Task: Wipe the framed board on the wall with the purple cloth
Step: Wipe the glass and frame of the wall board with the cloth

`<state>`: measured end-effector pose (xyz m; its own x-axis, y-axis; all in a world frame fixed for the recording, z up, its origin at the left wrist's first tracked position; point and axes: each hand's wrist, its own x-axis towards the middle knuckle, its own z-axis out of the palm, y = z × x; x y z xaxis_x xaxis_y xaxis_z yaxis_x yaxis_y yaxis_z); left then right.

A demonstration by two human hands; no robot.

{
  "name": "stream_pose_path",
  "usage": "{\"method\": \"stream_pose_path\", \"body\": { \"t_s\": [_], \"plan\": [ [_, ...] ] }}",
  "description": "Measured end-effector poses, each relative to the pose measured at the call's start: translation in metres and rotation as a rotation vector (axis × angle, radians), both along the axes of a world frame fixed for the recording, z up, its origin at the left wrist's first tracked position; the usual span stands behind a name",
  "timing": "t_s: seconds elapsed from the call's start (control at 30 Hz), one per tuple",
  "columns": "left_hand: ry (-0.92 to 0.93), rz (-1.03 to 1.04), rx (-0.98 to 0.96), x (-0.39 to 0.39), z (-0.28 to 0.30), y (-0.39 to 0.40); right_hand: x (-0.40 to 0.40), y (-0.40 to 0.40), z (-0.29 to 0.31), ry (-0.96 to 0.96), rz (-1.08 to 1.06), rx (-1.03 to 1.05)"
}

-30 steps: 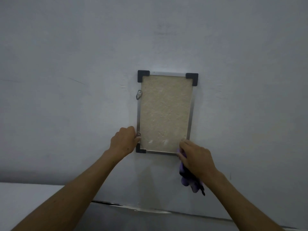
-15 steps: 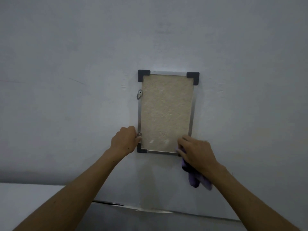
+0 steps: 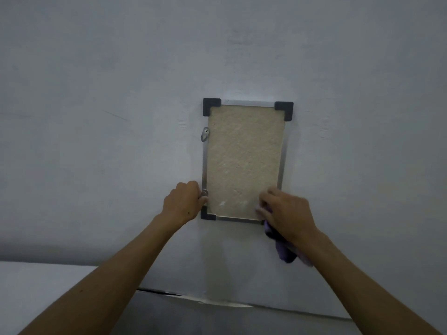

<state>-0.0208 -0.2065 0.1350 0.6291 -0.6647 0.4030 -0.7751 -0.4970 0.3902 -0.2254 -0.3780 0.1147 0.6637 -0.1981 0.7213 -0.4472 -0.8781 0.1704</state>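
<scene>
Board, framed [image 3: 244, 163]: portrait format, hung on pale wall [image 3: 96, 117], centre of frame, slightly right of middle. Beige fibrous panel w/ thin metal edging; black corner caps visible at top left, top right, bottom left; bottom right corner hidden behind right hand. Small metal hanger tab [image 3: 205, 135] on left edge, upper part; second fixing lower down on left edge, just beside left hand. Left hand [image 3: 183, 205]: lower left of board, fingers curled against left frame edge just above bottom-left cap, gripping or bracing it; exact finger hold partly hidden. Right hand [image 3: 287, 215]: lower right corner of board, fingers curled round purple cloth [image 3: 285, 250], pressing bunched front part onto panel; rest of cloth hangs below hand and below bottom frame edge, against wall. Surface, pale [image 3: 36, 286]: lower left of frame, below wall; dark gap or seam running right from it along wall base. Progress, est.: wipe under way, cloth in contact at bottom right corner only. Small pale specks show on panel lower centre, near bottom edge, to left of cloth; likely residue not yet wiped, though could be panel texture, can't tell. Mid and upper panel, top edging, upper caps: no visible sign either way of being cleaned; dim light, no streaks or damp marks to read. Judgement: early-to-mid stage; prob. left to do = lower centre specks, remaining panel area, frame edges. Board looks held steady by left hand, so pressure on wipe seems safe.
</scene>
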Motion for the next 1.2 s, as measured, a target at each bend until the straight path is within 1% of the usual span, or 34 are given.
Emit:
{"method": "stream_pose_path", "body": {
  "t_s": [0.1, 0.17, 0.2, 0.3, 0.33, 0.4, 0.47, 0.5, 0.57, 0.63, 0.73, 0.8, 0.83, 0.93, 0.97, 1.0, 1.03, 1.13, 1.17, 1.2],
  "plan": [
    [0.001, 0.006, -0.010, 0.000, -0.001, -0.001, 0.001, 0.001, 0.010, -0.152, 0.003, -0.066],
    [-0.002, 0.008, -0.007, -0.001, -0.001, -0.001, -0.001, 0.004, -0.001, -0.178, 0.025, -0.079],
    [-0.001, 0.006, -0.003, -0.001, -0.001, -0.002, -0.004, 0.004, -0.009, -0.141, 0.048, -0.062],
    [0.010, 0.006, 0.006, 0.000, 0.001, -0.001, -0.006, 0.006, -0.023, 0.063, 0.120, 0.007],
    [0.011, 0.007, 0.008, 0.000, 0.001, 0.000, -0.006, 0.005, -0.020, 0.077, 0.121, 0.006],
    [0.009, 0.009, 0.008, 0.001, 0.001, -0.001, -0.004, 0.001, -0.004, 0.008, 0.114, -0.010],
    [0.008, 0.008, 0.004, 0.000, 0.000, -0.002, -0.003, -0.003, 0.015, -0.117, 0.114, -0.036],
    [0.008, 0.010, 0.003, 0.000, 0.000, -0.002, -0.002, -0.004, 0.019, -0.171, 0.118, -0.050],
    [0.011, 0.015, 0.009, 0.002, -0.001, -0.002, -0.002, -0.003, 0.014, -0.214, 0.115, -0.083],
    [0.009, 0.018, 0.014, 0.002, -0.001, -0.002, -0.004, -0.001, -0.005, -0.163, 0.115, -0.097],
    [0.012, 0.015, 0.005, 0.002, -0.001, -0.001, -0.009, 0.002, -0.028, 0.009, 0.135, -0.092],
    [0.004, 0.015, 0.011, 0.002, -0.002, -0.001, -0.010, 0.001, -0.022, 0.021, 0.132, -0.075],
    [0.000, 0.017, 0.013, 0.002, -0.002, -0.001, -0.009, 0.001, -0.015, -0.016, 0.114, -0.063],
    [-0.001, 0.022, 0.010, 0.002, -0.002, -0.002, -0.010, 0.000, 0.005, -0.250, 0.036, 0.004],
    [0.002, 0.021, 0.005, 0.003, -0.002, -0.002, -0.011, -0.001, 0.006, -0.296, 0.029, 0.019],
    [0.004, 0.018, 0.002, 0.003, -0.002, -0.002, -0.012, -0.001, 0.005, -0.291, 0.035, 0.016],
    [0.006, 0.012, 0.004, 0.003, -0.002, -0.003, -0.014, 0.000, -0.001, -0.237, 0.052, 0.011],
    [0.006, 0.014, 0.013, 0.003, -0.001, -0.002, -0.020, 0.000, -0.020, 0.020, 0.102, 0.067],
    [0.006, 0.015, 0.016, 0.002, -0.001, -0.002, -0.021, -0.002, -0.021, 0.060, 0.103, 0.099],
    [0.006, 0.015, 0.017, 0.002, 0.000, -0.002, -0.021, -0.004, -0.018, 0.059, 0.103, 0.133]
  ]
}}
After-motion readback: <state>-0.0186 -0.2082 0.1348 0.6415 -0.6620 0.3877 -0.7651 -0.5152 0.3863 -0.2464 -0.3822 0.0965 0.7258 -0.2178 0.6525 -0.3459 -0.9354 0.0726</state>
